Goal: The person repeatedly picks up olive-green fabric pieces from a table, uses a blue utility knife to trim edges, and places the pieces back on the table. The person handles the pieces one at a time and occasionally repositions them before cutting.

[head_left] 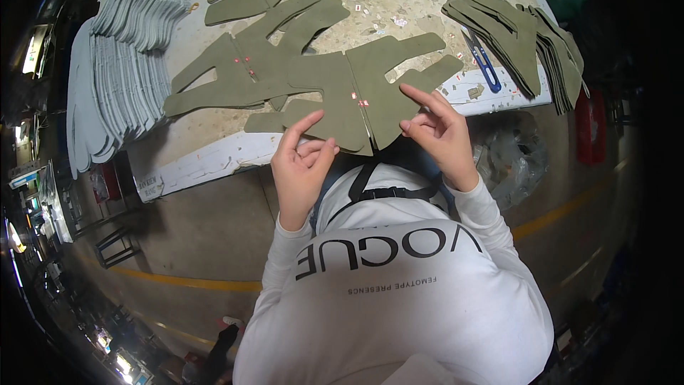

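Two olive-green cut pieces, one on the left [313, 85] and one on the right [377, 71], lie edge to edge at the table's front. Small red-and-white stickers [358, 100] mark their meeting edges. My left hand [305, 160] is at the near edge of the left piece, index finger and thumb apart, the other fingers curled. At the right piece's near right edge is my right hand [443, 135], its index finger stretched out and thumb apart. Neither hand shows anything held; whether the fingertips touch the pieces I cannot tell.
More olive pieces [235, 64] spread behind and to the left. Tall stacks of pale grey pieces [128, 64] line the left edge. Olive stacks [499, 28] lie at the right beside blue-handled snips [484, 64]. Small stickers and scraps litter the worn tabletop [192, 135].
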`<state>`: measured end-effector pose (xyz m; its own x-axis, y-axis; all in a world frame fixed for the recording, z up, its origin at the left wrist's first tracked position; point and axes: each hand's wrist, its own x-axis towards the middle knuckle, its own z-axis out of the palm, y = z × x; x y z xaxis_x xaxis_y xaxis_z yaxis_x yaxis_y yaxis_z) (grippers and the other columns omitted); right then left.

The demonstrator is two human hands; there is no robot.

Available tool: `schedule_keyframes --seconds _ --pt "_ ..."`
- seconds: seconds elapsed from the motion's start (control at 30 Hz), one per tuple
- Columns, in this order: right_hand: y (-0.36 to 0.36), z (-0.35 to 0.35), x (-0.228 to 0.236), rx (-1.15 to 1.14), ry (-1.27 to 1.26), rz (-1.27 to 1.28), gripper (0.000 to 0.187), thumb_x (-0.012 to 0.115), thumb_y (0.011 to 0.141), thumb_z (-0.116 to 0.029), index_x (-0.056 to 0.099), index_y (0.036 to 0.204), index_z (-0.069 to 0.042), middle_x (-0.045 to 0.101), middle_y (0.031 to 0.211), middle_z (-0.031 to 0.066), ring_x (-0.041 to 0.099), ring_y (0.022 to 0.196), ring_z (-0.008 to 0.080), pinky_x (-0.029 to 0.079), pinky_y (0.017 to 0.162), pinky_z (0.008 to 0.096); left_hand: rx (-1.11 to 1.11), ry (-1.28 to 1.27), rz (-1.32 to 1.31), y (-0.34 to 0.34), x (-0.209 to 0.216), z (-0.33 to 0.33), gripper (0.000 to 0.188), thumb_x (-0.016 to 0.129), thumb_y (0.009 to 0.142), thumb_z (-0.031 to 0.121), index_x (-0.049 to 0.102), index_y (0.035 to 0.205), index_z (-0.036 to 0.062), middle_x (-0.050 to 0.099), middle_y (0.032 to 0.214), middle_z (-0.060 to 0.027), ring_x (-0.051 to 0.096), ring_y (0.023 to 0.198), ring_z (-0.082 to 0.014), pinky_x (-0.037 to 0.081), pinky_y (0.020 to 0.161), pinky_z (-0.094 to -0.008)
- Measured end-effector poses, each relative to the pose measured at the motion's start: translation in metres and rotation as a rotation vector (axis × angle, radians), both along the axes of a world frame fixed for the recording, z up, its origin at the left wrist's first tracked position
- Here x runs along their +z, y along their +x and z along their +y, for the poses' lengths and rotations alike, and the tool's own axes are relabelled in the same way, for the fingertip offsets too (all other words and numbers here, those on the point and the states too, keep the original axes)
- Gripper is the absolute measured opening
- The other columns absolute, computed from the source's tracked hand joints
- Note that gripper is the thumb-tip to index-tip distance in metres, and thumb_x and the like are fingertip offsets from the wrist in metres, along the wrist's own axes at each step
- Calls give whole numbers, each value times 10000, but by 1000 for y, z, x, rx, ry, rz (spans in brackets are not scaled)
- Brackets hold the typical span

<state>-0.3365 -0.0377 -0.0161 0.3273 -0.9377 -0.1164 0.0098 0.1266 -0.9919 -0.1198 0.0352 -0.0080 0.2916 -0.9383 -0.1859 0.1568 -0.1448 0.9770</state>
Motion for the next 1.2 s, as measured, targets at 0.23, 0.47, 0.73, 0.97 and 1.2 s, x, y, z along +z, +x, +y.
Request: schedule_keyframes --seconds 0.23,0.47,0.73,0.97,1.2 --pt "6 6 4 3 -4 -12 562 654 821 113 505 1360 56 379 991 11 615 793 61 482 709 162 110 -17 -93 -19 -10 7 412 655 844 -105 534 1238 -93 564 1175 -123 656 838 -104 550 676 -198" --pt "0 7 7 33 -52 109 579 636 813 132 515 1369 29 373 1008 13 591 779 53 484 708 162 132 -21 -94 -22 -11 13 419 666 835 -104 549 1237 -89 547 1149 -114 646 803 -96 544 661 -197" --pt "-3 12 8 42 -195 400 492 672 829 10 590 1311 -50 483 896 47 598 654 110 490 571 244 -8 114 -273 -11 5 14 332 671 876 -7 619 1203 -31 607 806 -28 603 602 -44 500 535 -186" --pt "-3 18 8 159 -918 840 547 744 712 -116 636 1248 -134 486 859 44 552 724 184 471 597 300 -94 199 -203 22 30 7 247 590 976 151 655 1157 -4 611 610 -18 570 502 -47 451 471 -177" --pt "5 16 2 -66 -775 566 443 696 716 -31 693 1157 -83 499 754 66 548 639 210 471 571 330 -298 28 -109 -6 23 -26 551 266 1068 406 367 1436 9 684 978 -166 704 745 -197 569 665 -241"
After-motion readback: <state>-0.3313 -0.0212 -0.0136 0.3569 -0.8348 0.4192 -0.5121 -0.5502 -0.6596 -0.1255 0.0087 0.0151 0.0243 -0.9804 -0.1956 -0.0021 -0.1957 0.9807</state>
